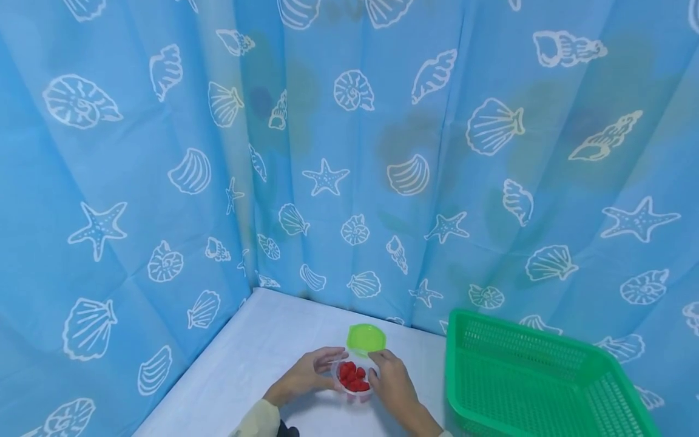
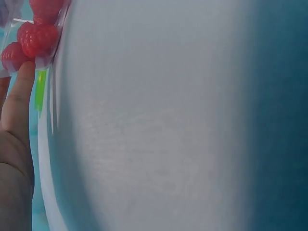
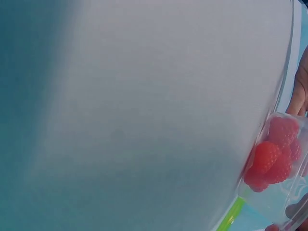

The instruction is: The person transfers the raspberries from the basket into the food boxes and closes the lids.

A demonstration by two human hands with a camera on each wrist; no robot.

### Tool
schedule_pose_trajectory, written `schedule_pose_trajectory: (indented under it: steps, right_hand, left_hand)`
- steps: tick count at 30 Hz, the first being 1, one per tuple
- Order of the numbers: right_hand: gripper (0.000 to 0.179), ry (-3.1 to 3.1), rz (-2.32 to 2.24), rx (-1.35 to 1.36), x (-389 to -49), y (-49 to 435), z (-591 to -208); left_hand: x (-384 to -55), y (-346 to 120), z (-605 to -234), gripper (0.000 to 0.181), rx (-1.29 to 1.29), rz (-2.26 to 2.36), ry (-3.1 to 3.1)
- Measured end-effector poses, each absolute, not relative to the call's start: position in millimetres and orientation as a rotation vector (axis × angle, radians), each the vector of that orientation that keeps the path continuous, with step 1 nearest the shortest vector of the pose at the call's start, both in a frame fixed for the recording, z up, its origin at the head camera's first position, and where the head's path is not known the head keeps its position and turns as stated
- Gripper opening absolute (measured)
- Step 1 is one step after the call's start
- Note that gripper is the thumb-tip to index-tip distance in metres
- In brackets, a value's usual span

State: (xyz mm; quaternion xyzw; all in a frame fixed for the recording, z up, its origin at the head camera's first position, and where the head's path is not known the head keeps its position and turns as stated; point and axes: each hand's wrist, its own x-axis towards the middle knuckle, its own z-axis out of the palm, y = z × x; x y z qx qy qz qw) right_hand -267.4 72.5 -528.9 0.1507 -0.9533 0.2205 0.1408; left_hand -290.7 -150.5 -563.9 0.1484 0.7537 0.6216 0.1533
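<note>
A small clear plastic tub of red raspberries sits on the white table in front of me. My left hand holds it from the left, thumb towards the near side and fingers towards the far side. In the left wrist view a digit of that hand touches the tub's wall below the raspberries. From the right, my right hand grips the tub near its rim, index finger reaching to the far side. A bright green lid lies just beyond the tub.
To the right stands a large green plastic basket with perforated walls. Blue curtains printed with white shells and starfish hang along the left and far edges of the white tabletop. A dark object shows by my left sleeve.
</note>
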Motion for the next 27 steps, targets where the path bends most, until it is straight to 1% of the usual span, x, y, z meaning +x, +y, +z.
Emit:
schedule_pose_trajectory:
  steps: [11,15,19,27]
  right_hand:
    - [0.036,-2.784,0.641,0.429,-273,70,-528]
    - [0.036,-2.803,0.666,0.443,-272,71,-524]
    - [0.034,-2.809,0.717,0.473,-276,74,-521]
    - [0.031,-2.867,0.928,0.376,-279,78,-515]
  left_hand:
    - [-290,-147,-563,0.070,0.360,1.811,2.141]
    - [-292,-148,-563,0.070,0.369,1.769,2.143]
    - [-296,-149,-558,0.072,0.408,1.694,2.162]
    - [-301,-151,-548,0.063,0.405,1.628,2.207]
